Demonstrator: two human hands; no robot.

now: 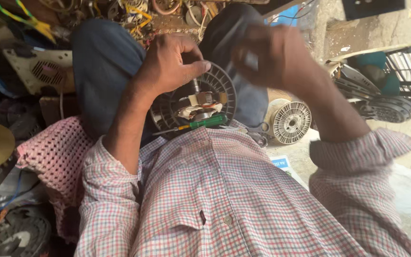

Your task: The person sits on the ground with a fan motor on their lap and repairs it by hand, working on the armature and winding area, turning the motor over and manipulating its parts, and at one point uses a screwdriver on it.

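Your left hand (pixel 170 64) clenches the grey ribbed round fan motor housing (pixel 222 83), steadying it on your lap. Right hand (pixel 267 54) blurred, grip unclear. Green-handled screwdriver (pixel 205 123) parked close.

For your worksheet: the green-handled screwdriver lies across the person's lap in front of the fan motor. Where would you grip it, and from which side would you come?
Grip the screwdriver by its thick green handle, the right-hand end, coming down from above. It lies nearly flat, its thin metal shaft pointing left, so the handle gives the surest hold. The fan motor sits close behind it and the left hand hovers over that, so come in from the shirt side, probably with the right hand.
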